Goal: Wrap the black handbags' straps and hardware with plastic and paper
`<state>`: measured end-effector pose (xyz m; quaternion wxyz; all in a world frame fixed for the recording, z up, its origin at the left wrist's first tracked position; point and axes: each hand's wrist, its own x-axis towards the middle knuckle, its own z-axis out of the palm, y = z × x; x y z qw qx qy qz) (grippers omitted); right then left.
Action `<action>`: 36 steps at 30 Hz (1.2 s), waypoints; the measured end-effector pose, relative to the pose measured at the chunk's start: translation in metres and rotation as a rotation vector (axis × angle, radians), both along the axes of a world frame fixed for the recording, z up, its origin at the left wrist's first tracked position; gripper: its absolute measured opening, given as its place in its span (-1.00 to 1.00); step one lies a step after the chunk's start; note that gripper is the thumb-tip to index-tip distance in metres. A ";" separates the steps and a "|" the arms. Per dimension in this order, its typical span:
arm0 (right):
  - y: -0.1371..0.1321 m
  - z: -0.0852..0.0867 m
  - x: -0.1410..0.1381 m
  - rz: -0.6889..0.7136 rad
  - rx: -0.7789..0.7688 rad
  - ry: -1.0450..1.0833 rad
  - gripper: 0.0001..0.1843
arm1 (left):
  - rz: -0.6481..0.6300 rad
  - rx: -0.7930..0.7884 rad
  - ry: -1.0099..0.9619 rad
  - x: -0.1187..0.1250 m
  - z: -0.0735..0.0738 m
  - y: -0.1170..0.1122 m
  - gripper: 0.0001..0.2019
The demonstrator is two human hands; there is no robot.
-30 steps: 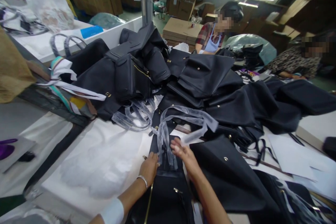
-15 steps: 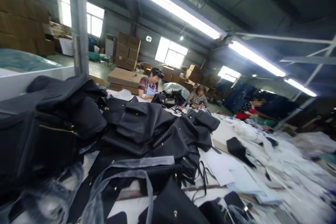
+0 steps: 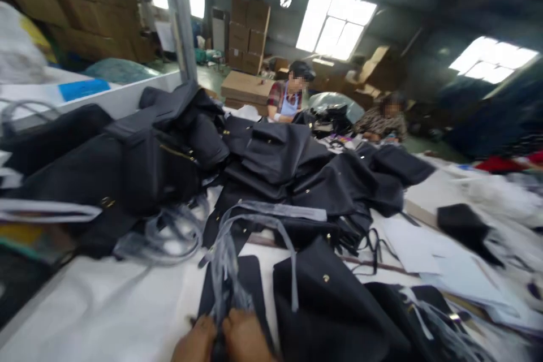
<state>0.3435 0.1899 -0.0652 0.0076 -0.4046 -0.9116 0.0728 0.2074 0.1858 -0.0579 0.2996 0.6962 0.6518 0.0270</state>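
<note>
Head view, from where I stand: both hands sit at the bottom edge, partly cut off and blurred. Left hand (image 3: 195,342) and right hand (image 3: 246,339) are side by side, fingers curled down at the lower end of the straps (image 3: 223,263). Can't tell if they're pinching strap, bag or both.

Bag (image 3: 254,274) is under and just beyond the hands, black, flat on the table (image 3: 186,288); only its upper part shows. Straps rise off it in clear film, and one loop runs out to the right.

Handling, my read: bag is light and soft, leather-like, folds easily, won't hold shape if lifted by one corner. Not fragile, but the face could crease or scuff. Film looks slick and loose, so a grip on it may slide or bunch. Better hold: strap root, where strap meets bag, with other palm flat on the panel. Avoid pulling by the loop's far end; it may snag on neighbours.

Farther out: second bag (image 3: 318,300) just right of the first, gold stud up. Coil (image 3: 169,237) of wrapped straps to the left. Bag heap (image 3: 275,153) beyond, paper sheets (image 3: 411,246) off right. Co-worker (image 3: 288,96) in a light blue apron sits past the heap.
</note>
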 end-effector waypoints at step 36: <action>-0.010 -0.022 0.043 -0.206 -0.166 -0.069 -0.85 | 0.007 -0.144 0.016 0.027 -0.020 -0.023 -0.78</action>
